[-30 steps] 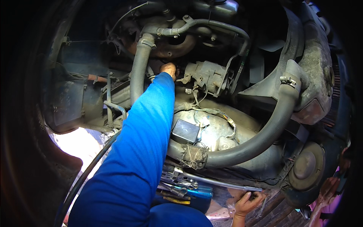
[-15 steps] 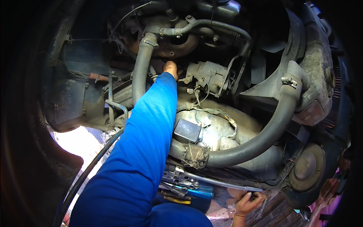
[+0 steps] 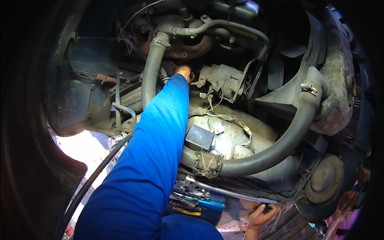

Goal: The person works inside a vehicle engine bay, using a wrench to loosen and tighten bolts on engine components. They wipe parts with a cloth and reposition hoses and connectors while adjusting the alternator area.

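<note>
In the head view my left hand [image 3: 183,73], at the end of a blue sleeve, reaches deep among the dusty engine parts, beside a grey alternator [image 3: 226,83] and right of a thick upright hose [image 3: 151,76]. Its fingers are curled and partly hidden; what they grip is out of sight. Low at the right, my right hand [image 3: 261,216] has thumb and fingers closed at the end of a long silver bar [image 3: 224,190]. Left of that hand lie spanners [image 3: 196,193] and blue-handled and yellow-handled tools [image 3: 210,203].
A large curved hose [image 3: 276,150] crosses below the alternator, with a wrapped patch and a black box [image 3: 199,137] nearby. A round housing [image 3: 322,178] is at right. Another person's hand [image 3: 347,202] shows at the far right edge. A black cable [image 3: 96,176] runs down the left.
The whole view has shifted slightly. My left hand remains beside the alternator with small movement of its fingers at most, and my right hand stays at the bar's end.
</note>
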Demonstrator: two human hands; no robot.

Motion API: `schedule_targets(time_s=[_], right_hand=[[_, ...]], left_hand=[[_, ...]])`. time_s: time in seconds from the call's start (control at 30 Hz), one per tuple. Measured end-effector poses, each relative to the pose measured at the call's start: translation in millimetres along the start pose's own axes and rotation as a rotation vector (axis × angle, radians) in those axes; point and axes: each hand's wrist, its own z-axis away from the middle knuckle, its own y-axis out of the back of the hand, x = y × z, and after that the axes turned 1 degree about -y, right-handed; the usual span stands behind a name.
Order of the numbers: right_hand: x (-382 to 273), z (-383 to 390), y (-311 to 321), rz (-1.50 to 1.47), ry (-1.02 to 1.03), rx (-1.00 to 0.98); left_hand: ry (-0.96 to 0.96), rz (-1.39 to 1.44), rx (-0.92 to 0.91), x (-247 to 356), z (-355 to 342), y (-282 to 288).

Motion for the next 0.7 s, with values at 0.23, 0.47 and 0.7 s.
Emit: schedule_targets(time_s=[0.23,0.47,0.7], right_hand=[[3.8,1.9,-0.8,0.028,0.01,0.002],[4.8,1.8,-1.3,0.027,0.009,0.011],[4.5,1.4,-1.3,0.007,0.01,0.006]], left_hand=[[0.083,0.129,0.002,3.7,12.2,-5.2],[-0.402,-0.93,-0.02,1.6,5.6,7.9],[-0.604,-1.565,-0.038,3.5,2.2,11.8]])
